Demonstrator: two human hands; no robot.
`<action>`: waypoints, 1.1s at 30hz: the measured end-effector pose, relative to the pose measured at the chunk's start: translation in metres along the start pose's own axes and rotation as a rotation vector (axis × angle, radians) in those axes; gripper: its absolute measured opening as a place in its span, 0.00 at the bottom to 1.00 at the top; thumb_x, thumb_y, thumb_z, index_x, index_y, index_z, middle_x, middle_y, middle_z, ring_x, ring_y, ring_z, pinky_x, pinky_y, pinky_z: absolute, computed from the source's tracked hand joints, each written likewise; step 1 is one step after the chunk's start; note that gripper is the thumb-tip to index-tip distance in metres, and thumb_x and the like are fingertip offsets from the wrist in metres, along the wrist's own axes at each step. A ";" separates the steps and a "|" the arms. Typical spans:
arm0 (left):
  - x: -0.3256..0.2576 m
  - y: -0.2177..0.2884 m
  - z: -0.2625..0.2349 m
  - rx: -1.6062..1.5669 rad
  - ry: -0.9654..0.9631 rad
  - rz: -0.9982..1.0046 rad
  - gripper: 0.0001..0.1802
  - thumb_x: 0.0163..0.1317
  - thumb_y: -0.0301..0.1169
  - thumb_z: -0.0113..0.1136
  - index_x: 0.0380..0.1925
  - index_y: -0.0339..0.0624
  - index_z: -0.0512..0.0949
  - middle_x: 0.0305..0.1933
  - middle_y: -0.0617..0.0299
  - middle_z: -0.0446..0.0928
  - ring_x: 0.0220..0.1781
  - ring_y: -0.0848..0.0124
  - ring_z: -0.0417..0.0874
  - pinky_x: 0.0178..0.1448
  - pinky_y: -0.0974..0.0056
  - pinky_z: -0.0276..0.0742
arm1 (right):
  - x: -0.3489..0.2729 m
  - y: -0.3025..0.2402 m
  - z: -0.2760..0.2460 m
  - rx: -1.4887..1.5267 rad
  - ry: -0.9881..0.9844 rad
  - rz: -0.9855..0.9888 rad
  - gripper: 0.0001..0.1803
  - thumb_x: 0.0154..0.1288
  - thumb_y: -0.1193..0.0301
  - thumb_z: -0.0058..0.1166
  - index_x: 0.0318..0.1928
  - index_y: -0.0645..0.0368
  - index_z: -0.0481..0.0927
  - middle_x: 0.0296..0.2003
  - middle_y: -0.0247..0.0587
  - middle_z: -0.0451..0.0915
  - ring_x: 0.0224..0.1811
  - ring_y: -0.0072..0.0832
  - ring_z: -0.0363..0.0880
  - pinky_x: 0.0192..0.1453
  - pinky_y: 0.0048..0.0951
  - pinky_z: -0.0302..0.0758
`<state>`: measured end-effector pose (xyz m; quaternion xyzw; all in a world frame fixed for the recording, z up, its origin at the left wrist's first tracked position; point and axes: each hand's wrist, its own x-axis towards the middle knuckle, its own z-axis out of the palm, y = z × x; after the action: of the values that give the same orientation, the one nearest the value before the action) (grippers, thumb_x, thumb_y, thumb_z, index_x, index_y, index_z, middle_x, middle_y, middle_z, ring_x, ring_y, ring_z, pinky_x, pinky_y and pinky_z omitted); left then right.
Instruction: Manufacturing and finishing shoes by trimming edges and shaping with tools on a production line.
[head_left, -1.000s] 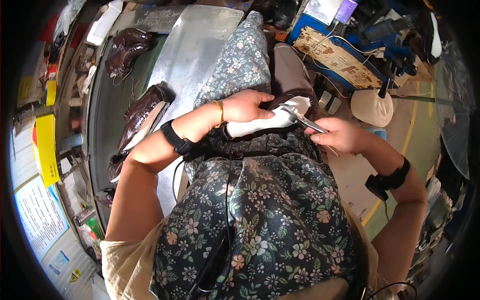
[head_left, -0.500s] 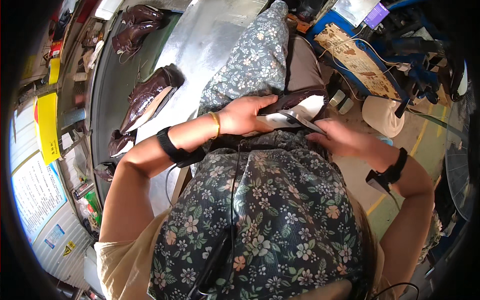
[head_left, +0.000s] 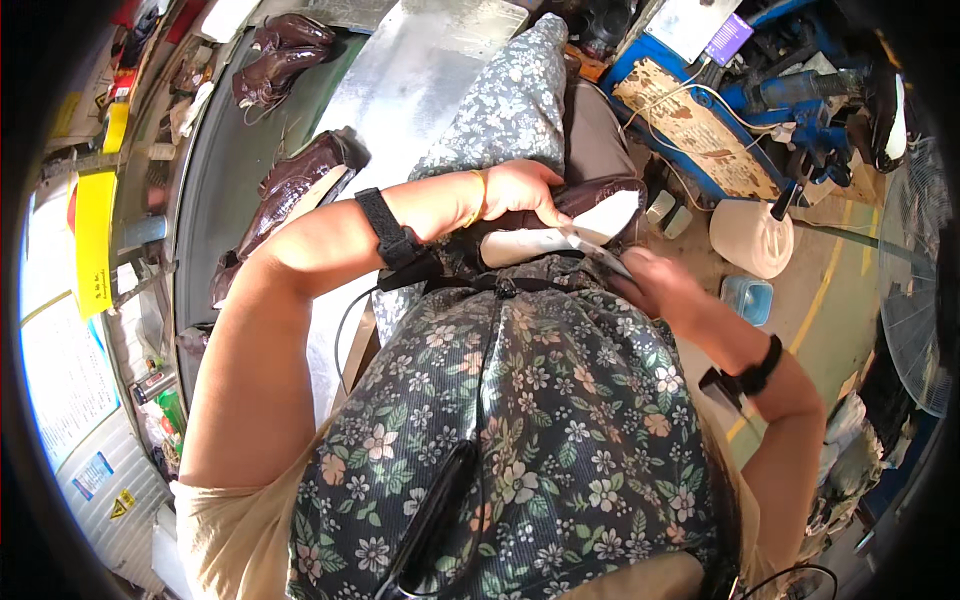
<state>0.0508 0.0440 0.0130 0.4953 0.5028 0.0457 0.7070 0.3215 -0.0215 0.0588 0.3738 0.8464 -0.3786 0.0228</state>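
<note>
Both hands grip: left hand (head_left: 520, 190) the shoe (head_left: 590, 205), right hand (head_left: 655, 285) a half-hidden blade (head_left: 595, 252)

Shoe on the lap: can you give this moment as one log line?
left hand grips brown shoe | right hand holds blade at its pale sole | on lap

We wear a dark floral apron (head_left: 540, 420) printed with cream and pink blossoms, over a beige short-sleeved shirt (head_left: 235, 535). A black strap (head_left: 388, 232) wraps our left forearm, with a thin gold bangle (head_left: 481, 197) nearer the wrist. A black band (head_left: 757, 368) circles our right wrist. Both forearms are bare.
</note>
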 end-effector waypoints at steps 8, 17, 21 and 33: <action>-0.010 -0.020 -0.011 0.162 -0.112 0.200 0.45 0.48 0.54 0.75 0.62 0.43 0.71 0.50 0.57 0.81 0.52 0.69 0.80 0.58 0.62 0.74 | 0.030 -0.022 0.001 0.037 0.290 0.088 0.17 0.68 0.60 0.55 0.37 0.64 0.73 0.25 0.55 0.76 0.26 0.52 0.76 0.32 0.46 0.72; -0.002 -0.015 -0.010 0.021 -0.300 -0.024 0.44 0.48 0.48 0.77 0.59 0.35 0.69 0.52 0.56 0.77 0.53 0.68 0.77 0.56 0.64 0.74 | 0.038 -0.013 0.002 0.147 0.117 0.094 0.15 0.72 0.61 0.50 0.38 0.63 0.72 0.26 0.57 0.77 0.26 0.48 0.76 0.32 0.42 0.73; -0.043 -0.003 -0.033 -0.029 -0.291 -0.032 0.42 0.48 0.46 0.76 0.59 0.34 0.72 0.47 0.56 0.81 0.45 0.69 0.81 0.49 0.67 0.78 | 0.066 -0.024 -0.064 0.465 0.159 0.087 0.14 0.71 0.63 0.54 0.40 0.64 0.74 0.23 0.35 0.74 0.27 0.19 0.71 0.32 0.30 0.71; -0.154 -0.043 -0.060 0.036 -0.138 0.316 0.51 0.54 0.43 0.73 0.72 0.37 0.55 0.70 0.52 0.63 0.70 0.64 0.64 0.72 0.62 0.60 | 0.293 -0.034 -0.015 -0.170 0.177 -0.634 0.22 0.65 0.56 0.54 0.49 0.61 0.77 0.42 0.56 0.78 0.45 0.51 0.78 0.49 0.46 0.75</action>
<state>-0.0890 -0.0250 0.0831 0.5827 0.3698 0.1129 0.7148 0.0927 0.1537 -0.0039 0.1201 0.9478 -0.2609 -0.1387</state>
